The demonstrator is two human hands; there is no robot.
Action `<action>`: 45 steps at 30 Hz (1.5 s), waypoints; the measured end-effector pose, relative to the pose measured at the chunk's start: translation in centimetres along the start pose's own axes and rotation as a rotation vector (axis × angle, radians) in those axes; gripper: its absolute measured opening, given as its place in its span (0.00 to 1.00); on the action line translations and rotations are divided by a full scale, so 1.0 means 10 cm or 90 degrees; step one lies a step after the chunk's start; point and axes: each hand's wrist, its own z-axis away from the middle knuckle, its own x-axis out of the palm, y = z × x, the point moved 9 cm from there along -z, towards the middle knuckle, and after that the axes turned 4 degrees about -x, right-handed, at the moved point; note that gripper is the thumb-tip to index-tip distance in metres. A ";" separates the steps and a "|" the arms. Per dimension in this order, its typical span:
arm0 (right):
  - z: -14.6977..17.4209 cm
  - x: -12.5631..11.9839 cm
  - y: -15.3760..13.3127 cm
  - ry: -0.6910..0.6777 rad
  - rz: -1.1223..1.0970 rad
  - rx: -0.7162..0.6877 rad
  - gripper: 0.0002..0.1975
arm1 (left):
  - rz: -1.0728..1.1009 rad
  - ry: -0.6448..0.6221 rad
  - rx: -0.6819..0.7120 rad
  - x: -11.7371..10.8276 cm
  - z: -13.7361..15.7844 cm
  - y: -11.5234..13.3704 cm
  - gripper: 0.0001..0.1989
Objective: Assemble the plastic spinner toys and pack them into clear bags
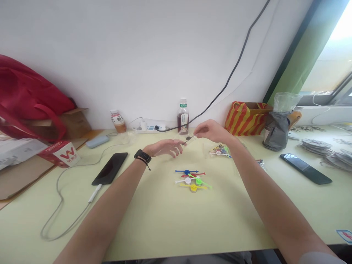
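My right hand (210,131) is closed, its thumb and fingertips pinching one end of a thin black arrow spinner (188,139) above the table. The spinner slants down toward my left hand (164,147), whose fingers are loosely bent and apart around its lower end. Whether they touch it, I cannot tell. Nearer to me lie several arrow spinners, close together and partly overlapping: a blue one (187,172), a red one (199,175), a white one (187,180), a green one (198,182) and a yellow one (193,188).
Behind my hands stands a dark drink bottle (183,117) beside a power strip (150,126). A bag of colourful pieces (220,151) lies near my right forearm. Phones lie left (110,169) and right (305,168); a striped bag (244,119) and a red box (62,154) stand farther out.
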 end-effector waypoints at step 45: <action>0.18 1.19 -0.27 -0.379 0.007 -0.034 0.06 | 0.034 0.085 -0.102 -0.27 -0.04 -0.32 0.36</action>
